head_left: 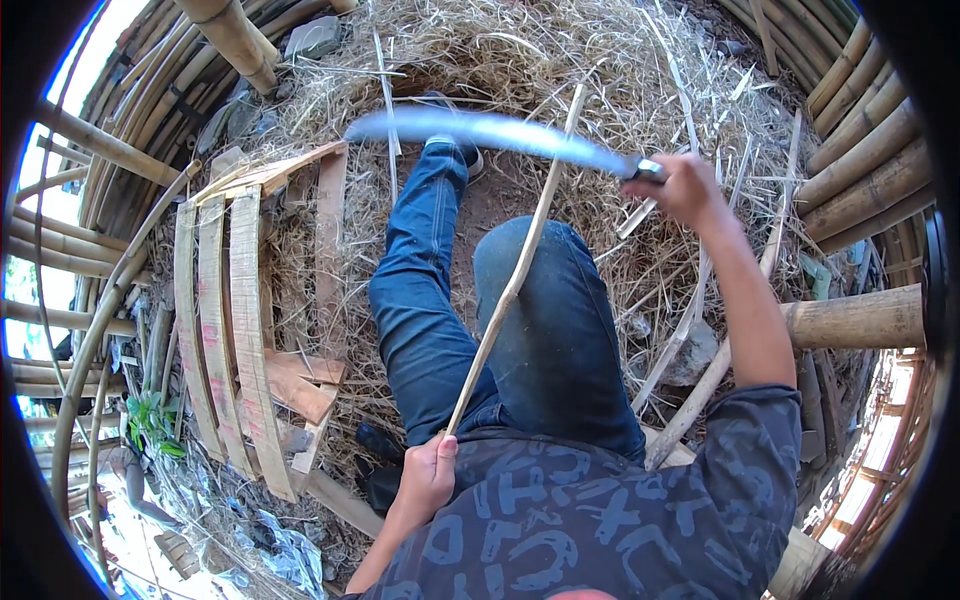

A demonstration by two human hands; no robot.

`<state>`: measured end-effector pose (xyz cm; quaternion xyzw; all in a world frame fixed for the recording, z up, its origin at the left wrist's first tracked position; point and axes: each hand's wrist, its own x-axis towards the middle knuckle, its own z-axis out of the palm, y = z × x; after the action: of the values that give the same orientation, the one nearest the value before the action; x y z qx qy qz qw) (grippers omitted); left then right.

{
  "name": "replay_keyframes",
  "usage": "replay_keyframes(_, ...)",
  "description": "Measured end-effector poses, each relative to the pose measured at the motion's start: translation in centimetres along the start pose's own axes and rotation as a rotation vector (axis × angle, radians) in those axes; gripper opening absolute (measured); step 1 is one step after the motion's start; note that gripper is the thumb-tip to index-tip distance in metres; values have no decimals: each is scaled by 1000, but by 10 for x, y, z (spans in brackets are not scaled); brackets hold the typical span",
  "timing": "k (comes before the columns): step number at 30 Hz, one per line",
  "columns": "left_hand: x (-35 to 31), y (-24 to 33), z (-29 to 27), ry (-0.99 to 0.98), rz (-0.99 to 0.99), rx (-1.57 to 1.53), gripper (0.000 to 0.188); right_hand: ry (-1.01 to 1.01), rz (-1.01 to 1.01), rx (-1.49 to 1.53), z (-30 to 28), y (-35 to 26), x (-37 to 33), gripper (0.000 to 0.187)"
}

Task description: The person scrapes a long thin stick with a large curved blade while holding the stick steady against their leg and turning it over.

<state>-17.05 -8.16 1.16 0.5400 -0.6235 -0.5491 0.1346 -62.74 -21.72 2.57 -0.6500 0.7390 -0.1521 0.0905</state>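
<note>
Holding: one stick point(515, 282), near end point(462, 410) clamped in your left grip point(427, 480); one machete point(470, 126), handle point(646, 171) clamped in your right grip point(685, 190), blade leftward.

We see bright metal in the knife blade point(490, 130), its finer finish lost to blur, and a dark handle point(650, 172) with a glossy glint. The stick point(515, 277) looks to us like bare wood, matt and slightly uneven. We make out worn denim in the jeans point(545, 330), matt printed cloth in the shirt point(600, 500), rough wooden slats point(247, 330), coarse dry straw point(490, 50), smooth bamboo point(865, 318) and crinkled, shiny plastic film point(285, 550).
</note>
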Motion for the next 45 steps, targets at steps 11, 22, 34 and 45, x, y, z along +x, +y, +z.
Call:
replay_keyframes(11, 15, -25, -2, -304, -241, -542, 37, 231, 856, 894, 105, 20, -127, 64)
replay_keyframes(22, 45, -24, -11, -706, -428, -866, 44, 343, 543, 1014, 86, -39, -131, 60)
replay_keyframes(34, 23, -20, -2, -584, -353, -785, 41, 29, -341, 16, 5, -35, -24, 62)
replay_keyframes(45, 19, -15, -3, -553, -319, -734, 44, 143, 123, -194, -25, 44, -14, 74)
